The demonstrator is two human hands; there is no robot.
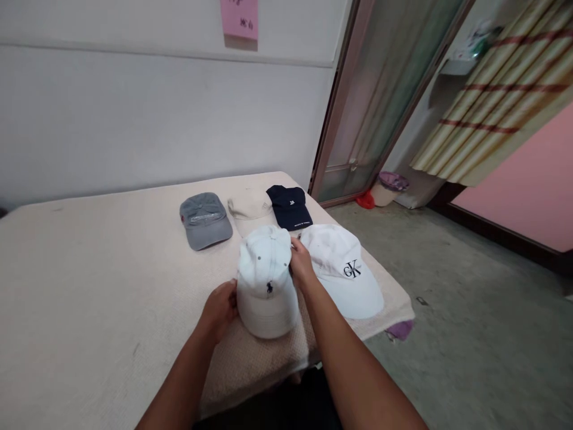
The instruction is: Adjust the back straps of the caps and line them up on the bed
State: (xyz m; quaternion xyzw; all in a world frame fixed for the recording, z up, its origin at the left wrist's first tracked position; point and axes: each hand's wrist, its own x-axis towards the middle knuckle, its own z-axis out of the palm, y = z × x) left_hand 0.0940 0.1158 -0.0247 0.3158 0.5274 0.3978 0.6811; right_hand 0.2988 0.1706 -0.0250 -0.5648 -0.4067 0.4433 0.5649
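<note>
A white cap (266, 275) with a small dark emblem is between my hands, its brim toward me. My left hand (220, 307) grips its left edge with curled fingers. My right hand (301, 260) holds its right side near the crown, the fingertips partly hidden behind it. Close on the right lies a larger white cap (335, 263) with black "CK" letters. Behind are a grey cap (205, 221), a cream cap (250, 208) partly covered by the held one, and a navy cap (290, 208).
The caps rest on a bed with a pale cover (111, 269), against a white wall (156, 113). To the right are a sliding door (371, 89), a bin (388, 188), a red bag (365, 200), a striped curtain (496, 89) and a purple item (400, 329) below the bed's corner.
</note>
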